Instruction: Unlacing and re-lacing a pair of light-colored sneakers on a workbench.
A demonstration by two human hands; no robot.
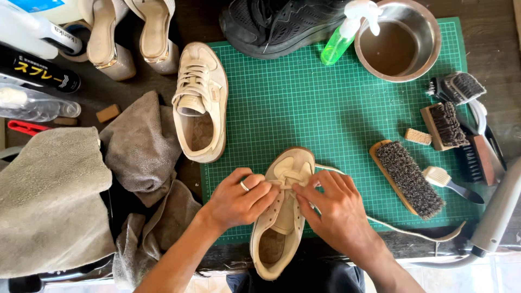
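Note:
A cream sneaker point(282, 228) lies toe-away on the green cutting mat point(336, 97) near the front edge. My left hand point(239, 198), with a ring on one finger, pinches the shoelace at the sneaker's lower eyelets from the left. My right hand point(334, 203) pinches the same lace point(401, 228) from the right; its loose end trails off to the right across the mat. The matching sneaker point(202, 103) rests laced at the mat's left edge.
Several brushes point(410, 176) lie at the right, beside a steel bowl point(399, 40) of brown water and a green spray bottle point(339, 40). A black sneaker point(277, 24) sits at the back. Grey cloths point(141, 146), heeled sandals point(130, 38) and bottles point(32, 70) crowd the left.

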